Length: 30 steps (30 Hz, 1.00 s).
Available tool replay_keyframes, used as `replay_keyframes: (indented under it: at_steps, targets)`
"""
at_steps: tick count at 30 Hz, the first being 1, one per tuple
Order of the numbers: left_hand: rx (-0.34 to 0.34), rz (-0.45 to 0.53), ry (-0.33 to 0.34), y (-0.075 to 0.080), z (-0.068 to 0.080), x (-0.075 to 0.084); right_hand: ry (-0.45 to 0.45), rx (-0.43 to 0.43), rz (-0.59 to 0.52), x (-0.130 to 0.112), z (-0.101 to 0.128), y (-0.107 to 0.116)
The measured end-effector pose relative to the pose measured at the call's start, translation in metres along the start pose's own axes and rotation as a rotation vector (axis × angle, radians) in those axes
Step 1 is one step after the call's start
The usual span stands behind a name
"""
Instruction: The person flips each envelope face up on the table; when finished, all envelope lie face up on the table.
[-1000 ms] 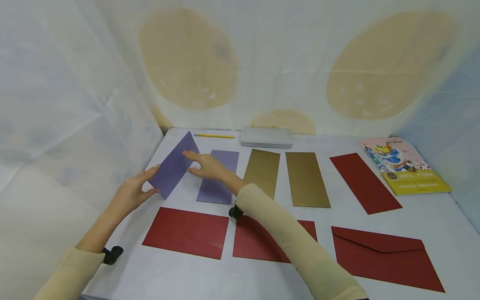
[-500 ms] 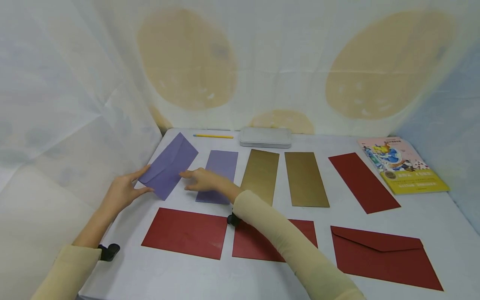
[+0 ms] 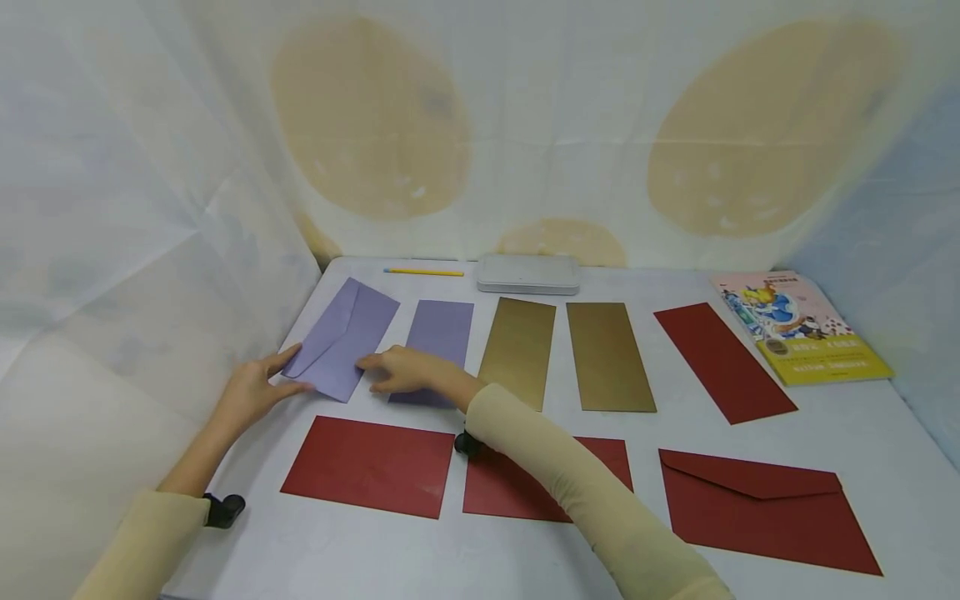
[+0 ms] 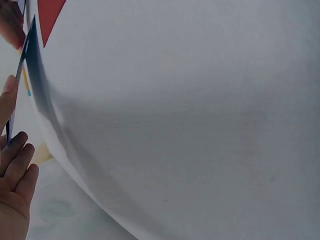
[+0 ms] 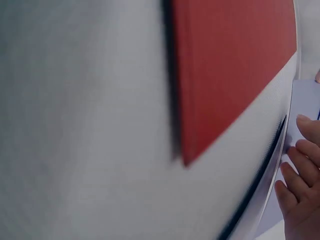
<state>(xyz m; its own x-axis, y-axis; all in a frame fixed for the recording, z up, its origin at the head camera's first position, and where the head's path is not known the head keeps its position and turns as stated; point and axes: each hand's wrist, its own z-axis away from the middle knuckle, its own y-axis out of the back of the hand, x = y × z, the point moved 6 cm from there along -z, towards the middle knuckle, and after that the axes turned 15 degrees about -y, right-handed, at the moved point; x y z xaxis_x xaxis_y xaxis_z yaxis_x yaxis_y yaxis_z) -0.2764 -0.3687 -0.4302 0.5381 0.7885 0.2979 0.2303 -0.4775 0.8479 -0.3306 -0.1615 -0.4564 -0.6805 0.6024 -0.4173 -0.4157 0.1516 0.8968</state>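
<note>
White table (image 3: 420,550) under envelopes (image 3: 367,465)

Flat envelopes cover most of the table (image 3: 420,558); none stands tall enough to block a hand passing over. Raised items sit only at the edges: tin (image 3: 528,274) and pencil (image 3: 423,272) at the far edge, book (image 3: 802,326) far right. Cloth wall (image 3: 150,275) crowds the left side, close to the left hand (image 3: 251,388). Bare strips: near edge, and the right side beside the book.

tin (image 3: 528,274) behind envelope rows | book (image 3: 802,327) right | pencil (image 3: 423,272) seemingly left of tin
</note>
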Motion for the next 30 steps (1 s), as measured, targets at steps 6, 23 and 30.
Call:
replay_keyframes:
  at_steps: [6, 23, 30]
  targets:
    - [-0.101, 0.006, 0.074, -0.012, 0.004, -0.008, -0.015, -0.01, 0.014, 0.002, -0.002, -0.002]
    - [-0.167, 0.05, 0.078, -0.022, 0.01, 0.002, -0.039, -0.026, 0.028, 0.005, 0.0, -0.004]
    - [-0.115, 0.022, -0.075, -0.018, 0.008, 0.016, -0.006, -0.021, 0.025, 0.003, 0.008, 0.001]
